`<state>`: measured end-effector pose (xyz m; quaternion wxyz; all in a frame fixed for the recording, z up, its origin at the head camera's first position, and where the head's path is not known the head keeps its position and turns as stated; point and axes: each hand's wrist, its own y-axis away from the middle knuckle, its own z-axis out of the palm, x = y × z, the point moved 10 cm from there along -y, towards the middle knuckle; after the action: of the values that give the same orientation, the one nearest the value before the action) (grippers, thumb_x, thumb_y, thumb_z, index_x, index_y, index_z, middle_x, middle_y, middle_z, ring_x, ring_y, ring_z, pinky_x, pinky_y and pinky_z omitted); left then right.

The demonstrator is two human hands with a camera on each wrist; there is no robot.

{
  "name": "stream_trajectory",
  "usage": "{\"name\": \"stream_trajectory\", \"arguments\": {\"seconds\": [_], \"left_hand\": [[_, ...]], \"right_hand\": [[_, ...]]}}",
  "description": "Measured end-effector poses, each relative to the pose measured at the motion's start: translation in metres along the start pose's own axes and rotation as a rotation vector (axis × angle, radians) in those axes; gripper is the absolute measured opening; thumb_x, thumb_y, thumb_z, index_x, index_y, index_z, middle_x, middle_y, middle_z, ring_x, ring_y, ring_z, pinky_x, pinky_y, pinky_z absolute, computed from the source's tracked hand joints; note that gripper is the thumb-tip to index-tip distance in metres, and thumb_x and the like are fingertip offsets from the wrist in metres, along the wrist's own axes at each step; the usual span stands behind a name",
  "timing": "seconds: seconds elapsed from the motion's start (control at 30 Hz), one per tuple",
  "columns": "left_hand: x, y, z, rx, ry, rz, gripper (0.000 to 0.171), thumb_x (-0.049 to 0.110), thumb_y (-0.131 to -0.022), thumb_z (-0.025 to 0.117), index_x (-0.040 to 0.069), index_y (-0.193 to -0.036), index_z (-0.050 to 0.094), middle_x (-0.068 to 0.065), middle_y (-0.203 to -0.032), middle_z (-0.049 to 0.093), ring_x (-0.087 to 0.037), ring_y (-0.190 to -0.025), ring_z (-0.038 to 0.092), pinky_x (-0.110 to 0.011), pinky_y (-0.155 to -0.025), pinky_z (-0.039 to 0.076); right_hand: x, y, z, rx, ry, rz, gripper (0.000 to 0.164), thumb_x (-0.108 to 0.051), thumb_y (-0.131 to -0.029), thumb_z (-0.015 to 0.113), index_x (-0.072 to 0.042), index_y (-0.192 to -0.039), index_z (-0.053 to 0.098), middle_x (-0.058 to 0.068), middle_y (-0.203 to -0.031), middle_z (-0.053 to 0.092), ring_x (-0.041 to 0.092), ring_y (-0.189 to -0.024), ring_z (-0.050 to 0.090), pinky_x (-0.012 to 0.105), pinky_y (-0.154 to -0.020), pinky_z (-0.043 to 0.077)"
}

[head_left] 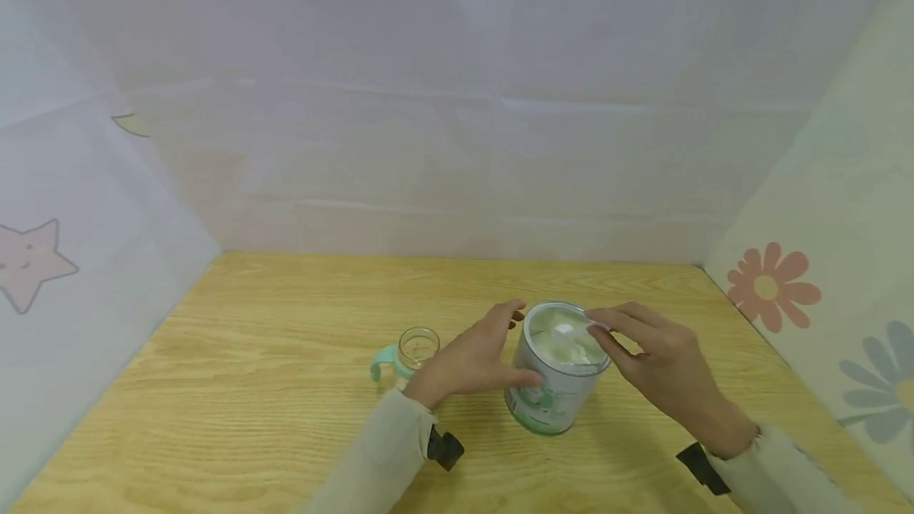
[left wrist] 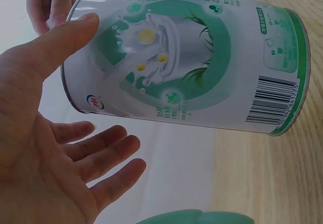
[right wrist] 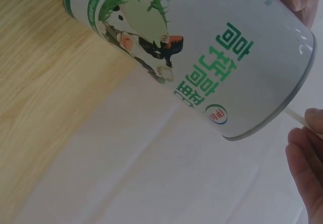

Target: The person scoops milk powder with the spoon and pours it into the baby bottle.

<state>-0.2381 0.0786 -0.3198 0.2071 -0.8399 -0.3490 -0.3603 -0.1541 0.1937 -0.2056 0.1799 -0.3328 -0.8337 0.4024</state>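
A white and green milk powder can (head_left: 553, 395) stands uncovered on the wooden table, with pale contents showing inside its rim. My left hand (head_left: 474, 355) is at its left side, thumb against the can wall near the top; in the left wrist view the other fingers (left wrist: 108, 171) spread out, apart from the wall. At the right of the rim, my right hand (head_left: 660, 363) pinches a thin white handle (right wrist: 295, 116), like a scoop's, between thumb and fingers. The handle leads over the rim into the can, and its far end is hard to make out.
Left of the can, partly behind my left forearm, is a clear glass cup (head_left: 419, 346) with a mint-green handle (head_left: 383, 359). The wooden table (head_left: 250, 387) meets pale cloth walls at the back and both sides.
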Motion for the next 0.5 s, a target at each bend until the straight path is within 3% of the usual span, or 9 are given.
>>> {"name": "stream_trajectory", "arguments": {"seconds": [0.27, 0.5], "left_hand": [[-0.001, 0.000, 0.007, 0.012, 0.021, 0.008, 0.096, 0.041, -0.081, 0.075, 0.012, -0.151, 0.016, -0.008, -0.149, 0.030, -0.027, -0.135, 0.038, -0.044, -0.104, 0.042], [-0.003, -0.002, 0.013, 0.014, 0.009, 0.028, 0.096, 0.044, -0.080, 0.075, 0.015, -0.150, 0.017, -0.005, -0.146, 0.033, -0.022, -0.133, 0.040, -0.042, -0.105, 0.042]], "right_hand": [[0.002, 0.003, 0.013, -0.052, -0.026, -0.004, 0.044, -0.039, -0.099, 0.044, -0.008, -0.088, 0.073, 0.000, -0.077, 0.066, 0.007, -0.059, 0.058, 0.010, -0.053, 0.044], [0.003, 0.005, 0.021, -0.089, -0.047, -0.001, 0.045, -0.039, -0.099, 0.042, -0.008, -0.089, 0.073, -0.001, -0.078, 0.067, 0.008, -0.060, 0.059, 0.011, -0.055, 0.045]]}}
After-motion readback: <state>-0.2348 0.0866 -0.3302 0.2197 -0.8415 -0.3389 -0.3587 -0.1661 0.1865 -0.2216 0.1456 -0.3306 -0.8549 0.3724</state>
